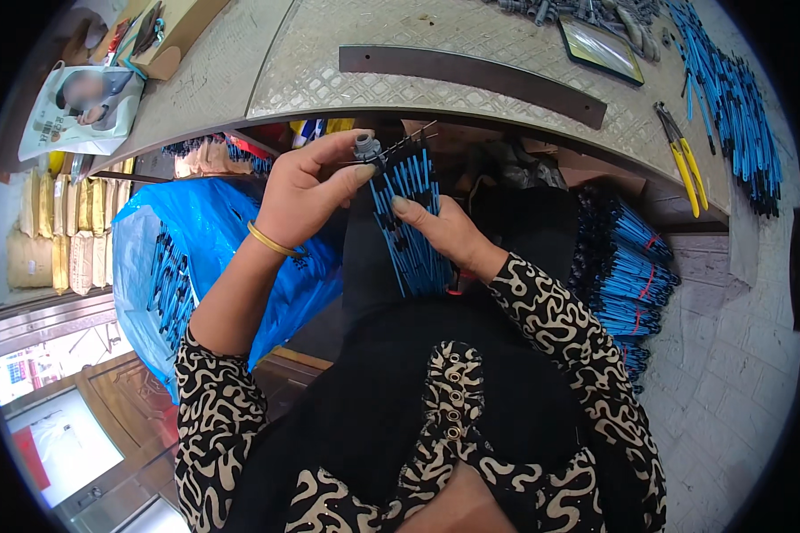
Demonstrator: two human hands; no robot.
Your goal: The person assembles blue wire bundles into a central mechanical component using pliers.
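Observation:
My left hand (300, 188), with a gold-coloured bangle at the wrist, pinches a small grey plastic fitting (365, 146) between thumb and fingers. Close to the fitting, a thin dark rod (415, 137) slants up to the right; where its lower end sits is hard to make out. My right hand (449, 233) is closed around a bundle of thin blue rods with black ends (411, 259), its thumb lying across the front. The bundle stands over my lap, black tips up, just beside the fitting. The fingers behind it are hidden.
On the bench ahead lie a dark metal strip (471, 82), yellow-handled pliers (684, 169), a framed glass plate (601, 51), grey fittings (627, 19) and loose blue rods (742, 115). Banded rod bundles (631, 284) are stacked at right. A blue plastic bag (231, 213) stands at left.

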